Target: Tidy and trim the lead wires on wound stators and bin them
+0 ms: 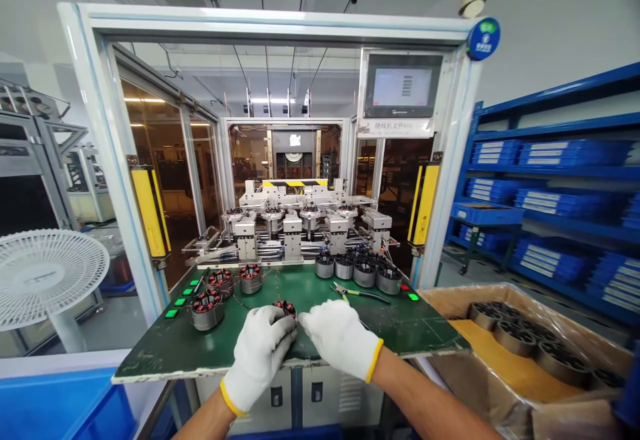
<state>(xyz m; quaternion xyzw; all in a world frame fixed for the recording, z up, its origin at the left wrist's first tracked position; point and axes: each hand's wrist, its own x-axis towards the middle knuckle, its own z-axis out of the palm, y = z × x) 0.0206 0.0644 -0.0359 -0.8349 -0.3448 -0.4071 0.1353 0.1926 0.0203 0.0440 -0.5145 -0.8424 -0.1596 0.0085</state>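
My left hand [264, 352], in a white glove with a yellow cuff, wraps round a wound motor stator [284, 308] near the front of the green tabletop. Most of that stator is hidden by the glove. Close on its right side, my right hand [340, 335], gloved alike, has its fingers pinched together; what they hold, if anything, is too small to see. Behind my left hand stand several stators with copper windings [207, 310], thin wire ends trailing from them. Beyond my right hand lie cutting pliers [360, 293] with green-and-black handles, before a group of unwound stators [387, 279].
A winding machine [300, 227] with a row of fixtures borders the table's back. Yellow light barriers [151, 212] flank the opening. Push buttons [171, 313] sit at both table sides. A carton [480, 360] of stator cores is at right, a blue bin [65, 403] at left.
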